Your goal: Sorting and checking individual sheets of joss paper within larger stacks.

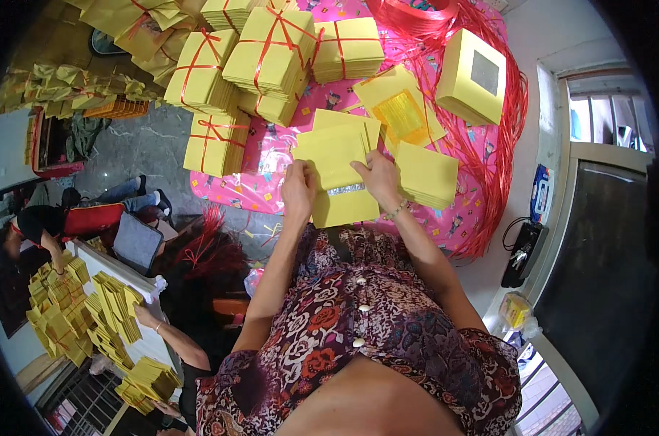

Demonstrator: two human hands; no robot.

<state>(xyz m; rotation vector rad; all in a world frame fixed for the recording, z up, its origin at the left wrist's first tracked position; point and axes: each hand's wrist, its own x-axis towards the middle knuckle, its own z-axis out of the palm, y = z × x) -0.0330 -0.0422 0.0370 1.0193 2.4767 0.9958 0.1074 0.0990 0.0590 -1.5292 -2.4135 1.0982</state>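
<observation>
In front of me are yellow paper sheets [329,154], held between my two hands just above the pink table cover. My left hand [298,190] grips their left edge with curled fingers. At the right edge my right hand [379,179] has its thumb on top and its fingers partly hidden. Below the upper sheet a silvery strip [345,189] crosses a lower yellow sheet [344,211]. Beside my right hand lies a low stack of yellow paper [427,174]. Just beyond is a yellow sheet with an orange-gold square [398,115].
Bundles of yellow paper tied with red ribbon [268,54] stand at the far left of the pink cover [264,156]. A tall yellow stack with a grey square [484,74] and red ribbon strands [515,138] lie right. Other people handle yellow bundles at a white table [119,265], lower left.
</observation>
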